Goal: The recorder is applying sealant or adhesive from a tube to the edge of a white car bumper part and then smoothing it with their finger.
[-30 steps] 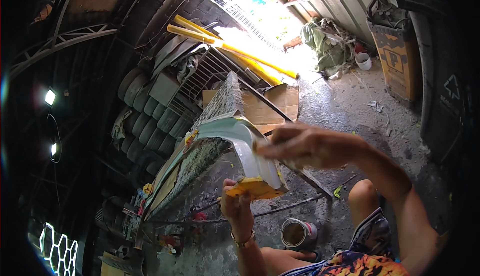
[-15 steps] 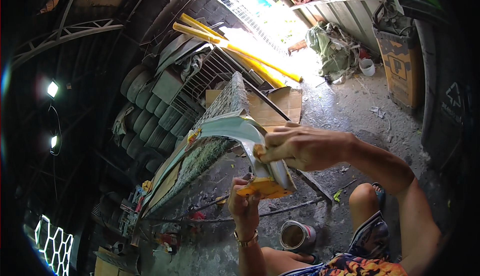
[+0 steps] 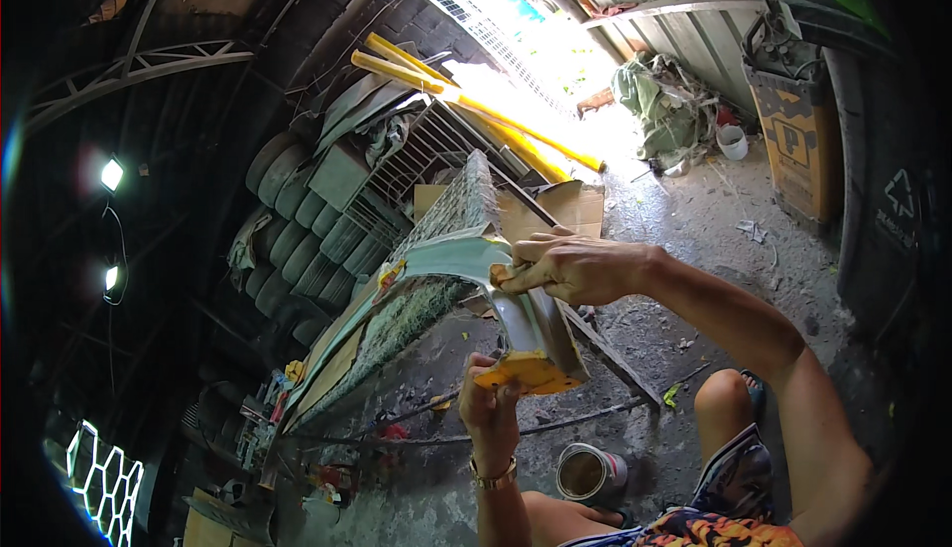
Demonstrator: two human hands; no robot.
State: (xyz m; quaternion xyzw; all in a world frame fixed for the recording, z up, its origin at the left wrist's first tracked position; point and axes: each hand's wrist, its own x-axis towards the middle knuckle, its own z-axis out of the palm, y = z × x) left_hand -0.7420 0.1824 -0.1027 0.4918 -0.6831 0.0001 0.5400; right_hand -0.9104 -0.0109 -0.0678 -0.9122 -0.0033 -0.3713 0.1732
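A long curved panel [image 3: 458, 255], pale green and grey with a yellow end face [image 3: 535, 375], reaches from in front of me toward the far left. It looks like a vehicle body part. My left hand [image 3: 484, 406] is closed on the lower left corner of that yellow end, with a watch on the wrist. Over the panel's upper surface, my right hand [image 3: 587, 267] pinches a small tan-orange pad [image 3: 499, 274], perhaps folded sandpaper, and presses it to the curved edge. The fingers partly cover the pad.
A carpet-covered stand [image 3: 416, 311] with metal legs supports the panel. An open can [image 3: 585, 472] stands on the floor near my legs. Stacked tyres [image 3: 315, 220], a metal rack and yellow poles [image 3: 476, 109] lie beyond; a yellow-black box [image 3: 793, 145] stands at the right.
My right hand has slid up and to the left along the panel with the pad. My left hand keeps its hold on the yellow end. The whole view has shifted slightly.
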